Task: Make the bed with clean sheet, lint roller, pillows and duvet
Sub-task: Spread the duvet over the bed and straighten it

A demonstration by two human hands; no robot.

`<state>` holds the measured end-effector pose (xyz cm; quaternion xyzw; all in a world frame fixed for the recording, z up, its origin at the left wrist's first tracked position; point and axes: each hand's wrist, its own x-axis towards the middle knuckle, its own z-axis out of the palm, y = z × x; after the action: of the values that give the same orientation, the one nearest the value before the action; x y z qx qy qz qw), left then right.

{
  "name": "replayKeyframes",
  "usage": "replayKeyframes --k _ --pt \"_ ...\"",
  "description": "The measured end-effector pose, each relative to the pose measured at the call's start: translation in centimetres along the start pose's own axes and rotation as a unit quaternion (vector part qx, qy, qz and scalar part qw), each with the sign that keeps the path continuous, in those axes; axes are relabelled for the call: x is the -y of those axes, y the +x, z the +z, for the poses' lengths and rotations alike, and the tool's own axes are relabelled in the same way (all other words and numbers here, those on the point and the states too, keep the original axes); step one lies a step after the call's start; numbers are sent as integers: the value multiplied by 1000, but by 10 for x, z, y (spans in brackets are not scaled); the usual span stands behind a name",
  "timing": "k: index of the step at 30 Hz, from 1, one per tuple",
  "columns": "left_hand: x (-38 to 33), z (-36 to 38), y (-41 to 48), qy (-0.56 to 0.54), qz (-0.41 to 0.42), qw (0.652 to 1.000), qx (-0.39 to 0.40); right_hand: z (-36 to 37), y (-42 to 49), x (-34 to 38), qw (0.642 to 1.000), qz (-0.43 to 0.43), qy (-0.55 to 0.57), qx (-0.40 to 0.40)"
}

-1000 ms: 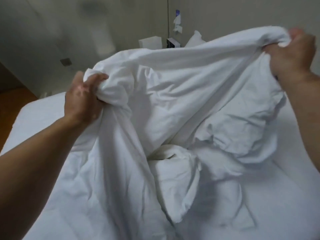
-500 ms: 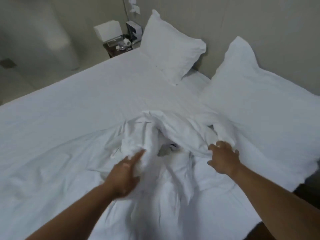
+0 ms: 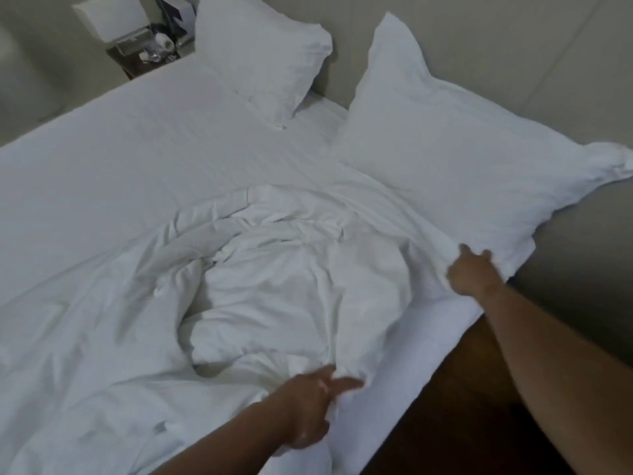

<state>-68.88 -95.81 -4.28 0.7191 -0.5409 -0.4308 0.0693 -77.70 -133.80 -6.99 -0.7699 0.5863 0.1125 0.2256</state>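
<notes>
Fingers (image 3: 344, 383) of the left hand (image 3: 311, 411), at six o'clock in the head view, lay straight on the duvet (image 3: 281, 296). The right hand (image 3: 474, 274), at four o'clock, spread flat on its edge. A second earlier both fists had held it aloft. Now it lay crumpled at centre, short of the pillows (image 3: 455, 149) at one o'clock, so spreading probably remained.

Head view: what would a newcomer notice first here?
A crumpled white duvet lies heaped in the middle of the bed. The left hand touches its near edge, and the right hand is at its edge by the near pillow. The far pillow sits against the wall beside a cluttered nightstand.
</notes>
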Motion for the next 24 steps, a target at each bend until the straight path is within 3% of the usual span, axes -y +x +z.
replayKeyframes --k 2,4,5,6,9,12,14,16,19,21,22,24 --pt "0 -5 -2 16 -32 999 -35 18 -94 33 976 8 167 138" --pt "-11 -15 -12 -3 -17 998 -57 43 -181 45 877 74 352 319" --pt "-12 -17 -20 -14 -9 998 -53 59 -210 48 837 71 402 364" --pt "-13 -21 -32 -15 -11 999 -44 79 -229 47 824 59 427 369" --pt "9 -28 -86 125 -79 989 -31 122 -250 49 854 6 464 235" --pt "59 -25 -155 327 -149 928 -100 123 -243 40 869 -22 457 187" --pt "91 -12 -194 328 -231 906 -134 118 -236 17 890 -27 432 143" --pt "109 4 -220 272 -287 914 -94 119 -242 -10 909 -24 396 129" --pt "106 39 -242 156 -233 957 -73 140 -284 -31 977 -33 171 123" --pt "92 71 -253 111 -143 978 -104 153 -346 -22 987 -141 70 32" --pt "83 86 -261 87 -104 983 -120 155 -387 -13 967 -248 62 0" --pt "68 114 -281 53 -46 986 -153 161 -472 11 895 -441 20 67"
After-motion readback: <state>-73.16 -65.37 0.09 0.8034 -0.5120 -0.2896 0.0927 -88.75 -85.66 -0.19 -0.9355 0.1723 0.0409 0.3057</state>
